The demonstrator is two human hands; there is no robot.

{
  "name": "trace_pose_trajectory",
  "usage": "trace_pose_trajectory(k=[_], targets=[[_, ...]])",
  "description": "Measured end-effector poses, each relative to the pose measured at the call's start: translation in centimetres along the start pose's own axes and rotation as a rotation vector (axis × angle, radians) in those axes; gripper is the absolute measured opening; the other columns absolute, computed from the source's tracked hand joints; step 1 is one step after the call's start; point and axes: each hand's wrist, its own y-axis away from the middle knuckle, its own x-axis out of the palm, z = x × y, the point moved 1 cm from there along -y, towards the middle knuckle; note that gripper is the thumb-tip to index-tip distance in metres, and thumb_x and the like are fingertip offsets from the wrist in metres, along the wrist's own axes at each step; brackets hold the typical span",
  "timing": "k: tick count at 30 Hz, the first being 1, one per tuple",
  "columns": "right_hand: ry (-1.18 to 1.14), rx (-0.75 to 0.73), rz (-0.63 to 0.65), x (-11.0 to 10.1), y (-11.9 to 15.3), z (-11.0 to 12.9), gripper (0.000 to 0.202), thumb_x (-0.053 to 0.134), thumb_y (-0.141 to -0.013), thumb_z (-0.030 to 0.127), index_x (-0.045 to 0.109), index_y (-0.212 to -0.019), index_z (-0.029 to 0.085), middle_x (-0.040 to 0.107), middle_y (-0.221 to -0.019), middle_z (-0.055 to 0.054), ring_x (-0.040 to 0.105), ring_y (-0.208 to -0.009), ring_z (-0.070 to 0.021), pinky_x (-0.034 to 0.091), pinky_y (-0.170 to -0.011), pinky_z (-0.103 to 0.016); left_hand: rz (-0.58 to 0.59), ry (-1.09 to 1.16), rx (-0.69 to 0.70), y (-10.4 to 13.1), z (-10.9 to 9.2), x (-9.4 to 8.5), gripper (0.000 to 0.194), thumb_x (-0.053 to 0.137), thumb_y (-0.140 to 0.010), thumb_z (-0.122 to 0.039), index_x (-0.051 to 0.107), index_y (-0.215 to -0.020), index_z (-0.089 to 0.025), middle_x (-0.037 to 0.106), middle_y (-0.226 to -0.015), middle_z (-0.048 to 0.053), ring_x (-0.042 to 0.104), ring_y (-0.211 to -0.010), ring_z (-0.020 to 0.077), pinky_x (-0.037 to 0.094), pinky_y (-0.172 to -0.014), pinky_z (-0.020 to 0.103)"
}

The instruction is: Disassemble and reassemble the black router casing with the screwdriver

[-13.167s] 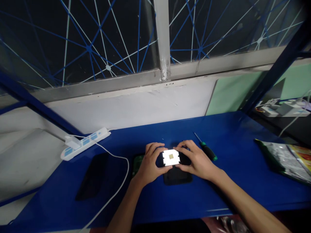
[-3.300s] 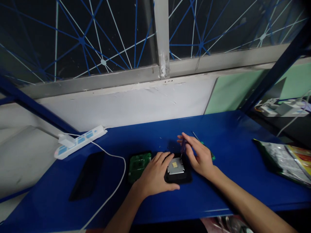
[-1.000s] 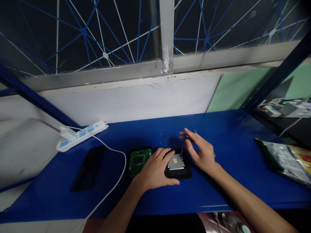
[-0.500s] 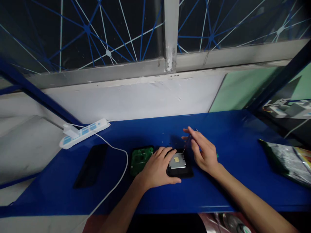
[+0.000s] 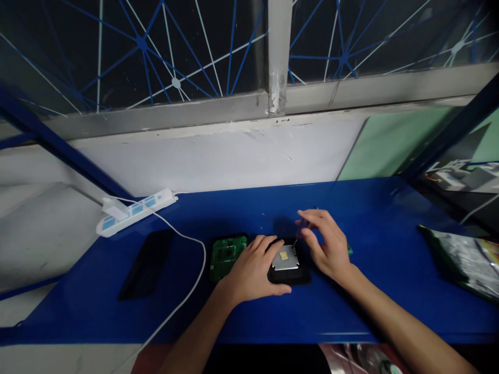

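The left hand (image 5: 253,270) spreads its fingers over the square silver metal plate (image 5: 286,259) on the blue desk (image 5: 187,317); the right hand (image 5: 327,244) pinches a slim purple-handled screwdriver (image 5: 302,227), tip at the plate's far right corner.

Hands, two: one left hand (image 5: 255,270), one right hand (image 5: 329,244). Screwdrivers, two: one purple screwdriver (image 5: 303,226), one green screwdriver (image 5: 350,250), mostly hidden. Metal plates, one (image 5: 289,263), bearing one pale square (image 5: 284,255). Black housings beneath it, one (image 5: 292,277). Green circuit boards, one (image 5: 224,254). Dark flat slabs at left, one (image 5: 146,267). Power strips at far left, one (image 5: 136,212), with one plugged-in adapter (image 5: 115,209). Foil bags at right, one (image 5: 463,254). Window panes in view, two. Blue tables, one (image 5: 390,291).
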Motion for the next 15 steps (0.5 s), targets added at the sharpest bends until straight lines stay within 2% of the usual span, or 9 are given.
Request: trace_pose_trajectory(k=[3,5,7,10,12,15], targets=[[-0.065,0.037,0.059,0.04,0.13,0.23,0.053,0.041,-0.101,0.008,0.042,-0.149,0.029,0.062,-0.135,-0.011,0.07,-0.107,-0.0189,0.057,-0.094,-0.037,0.005,-0.002,-0.006,-0.02,0.06,0.04,0.099,0.085,-0.067,-0.058,0.04,-0.148,-0.023,0.048,-0.147,0.012,0.042,-0.136,0.0357,0.041,-0.112,0.053],[-0.062,0.037,0.066,0.04,0.16,0.32,0.058,0.041,-0.1,0.006,0.037,-0.153,0.029,0.061,-0.138,-0.011,0.071,-0.108,-0.0175,0.056,-0.096,-0.035,0.011,-0.005,-0.01,-0.08,0.07,0.05,0.099,0.086,-0.066,-0.058,0.04,-0.148,-0.023,0.048,-0.147,0.012,0.043,-0.136,0.0356,0.042,-0.112,0.053],[-0.042,0.013,0.055,0.0,0.1,0.37,0.059,0.044,-0.099,0.005,0.037,-0.153,0.028,0.064,-0.135,-0.01,0.071,-0.106,-0.0173,0.057,-0.094,-0.034,0.015,-0.009,-0.009,-0.14,0.07,0.05,0.099,0.086,-0.066,-0.057,0.04,-0.147,-0.023,0.048,-0.147,0.012,0.043,-0.136,0.0352,0.041,-0.112,0.053],[-0.022,-0.021,0.026,-0.03,-0.08,0.32,0.057,0.05,-0.097,0.005,0.044,-0.149,0.028,0.069,-0.118,-0.009,0.071,-0.098,-0.0179,0.059,-0.086,-0.034,0.014,-0.012,-0.001,-0.15,0.09,0.09,0.1,0.086,-0.066,-0.058,0.04,-0.148,-0.023,0.048,-0.148,0.012,0.043,-0.136,0.0353,0.041,-0.112,0.053],[-0.021,-0.015,0.008,-0.01,-0.15,0.15,0.055,0.054,-0.095,0.006,0.048,-0.145,0.028,0.069,-0.107,-0.007,0.069,-0.092,-0.018,0.059,-0.08,-0.033,0.005,-0.007,0.003,-0.09,0.13,0.13,0.098,0.084,-0.067,-0.059,0.04,-0.148,-0.024,0.048,-0.148,0.012,0.043,-0.135,0.036,0.042,-0.111,0.054],[-0.028,-0.001,0.009,0.07,-0.14,-0.11,0.051,0.057,-0.094,0.007,0.052,-0.141,0.026,0.068,-0.1,-0.007,0.067,-0.087,-0.018,0.058,-0.076,-0.033,-0.005,0.005,0.002,0.0,0.19,0.2,0.096,0.083,-0.069,-0.059,0.04,-0.148,-0.026,0.048,-0.147,0.011,0.044,-0.134,0.0365,0.043,-0.109,0.054]])
